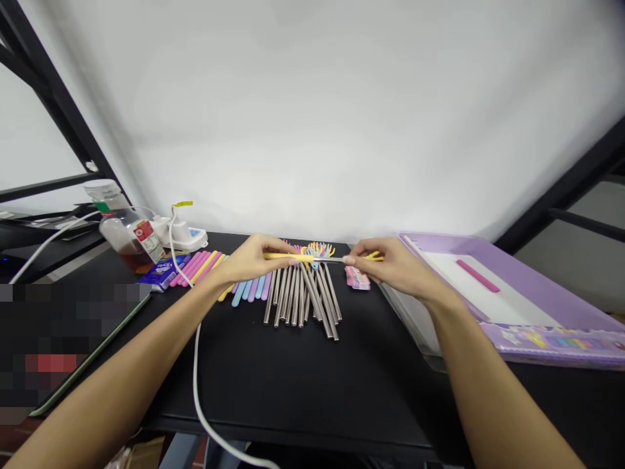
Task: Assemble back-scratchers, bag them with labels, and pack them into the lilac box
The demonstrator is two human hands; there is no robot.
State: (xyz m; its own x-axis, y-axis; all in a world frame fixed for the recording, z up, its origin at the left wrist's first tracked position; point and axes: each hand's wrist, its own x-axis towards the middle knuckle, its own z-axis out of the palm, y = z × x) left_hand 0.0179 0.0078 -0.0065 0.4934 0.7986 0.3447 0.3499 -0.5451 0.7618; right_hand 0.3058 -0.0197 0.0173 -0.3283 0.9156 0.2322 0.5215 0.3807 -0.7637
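Note:
My left hand point(261, 257) is closed around a yellow handle point(303, 258). A thin metal rod point(329, 260) runs from the handle's right end to my right hand point(378, 257), whose fingers pinch it; a yellow curved, claw-like tip point(375, 256) shows there. Together they look like one telescopic back scratcher, held level above the desk. Below lies a fanned pile of metal rods point(297, 296), with many-coloured claw-like heads point(319, 249) behind it. Loose handles in blue and purple point(251, 288) lie beside the pile, and pink and yellow ones point(202, 266) further left.
A pink packet point(357, 278) lies near my right hand. At the right stands a purple-edged box point(527, 260) with a pink handle point(477, 275) inside. To the left are a bottle point(129, 228), a blue packet point(165, 272), a power strip point(195, 238) and a white cable point(196, 378) crossing the desk.

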